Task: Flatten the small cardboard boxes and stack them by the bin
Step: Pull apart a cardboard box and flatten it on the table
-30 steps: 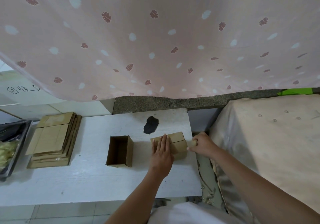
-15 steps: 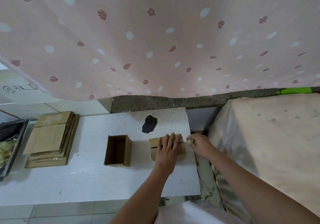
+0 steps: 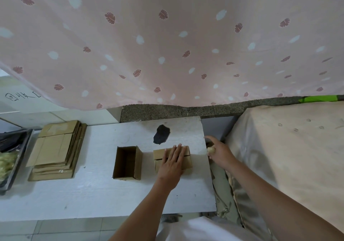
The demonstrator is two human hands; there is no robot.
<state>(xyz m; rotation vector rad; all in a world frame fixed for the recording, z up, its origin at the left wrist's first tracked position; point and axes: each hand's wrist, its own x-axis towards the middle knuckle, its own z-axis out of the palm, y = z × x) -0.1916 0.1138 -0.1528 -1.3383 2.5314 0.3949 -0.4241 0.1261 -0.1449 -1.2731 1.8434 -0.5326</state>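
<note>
A small closed cardboard box (image 3: 187, 160) lies on the white table (image 3: 104, 194) near its right edge. My left hand (image 3: 172, 163) presses flat on the box's top, fingers straight. My right hand (image 3: 220, 153) hovers just past the table's right edge, apart from the box, with a small beige wad (image 3: 211, 149) pinched in its fingers and the index finger pointing outward. To the left of the closed box, an open cardboard box (image 3: 127, 163) stands with its mouth up. A stack of flattened boxes (image 3: 54, 147) lies at the table's left end.
A dark tray-like bin (image 3: 18, 153) holding yellowish scraps sits left of the stack. A black patch (image 3: 161, 134) marks the table behind the boxes. A beige cloth-covered surface (image 3: 288, 157) rises at the right, and a pink curtain (image 3: 167, 45) hangs behind.
My right hand has left the box's right end and moved right and back, carrying the beige wad. My left hand slid further over the box top.
</note>
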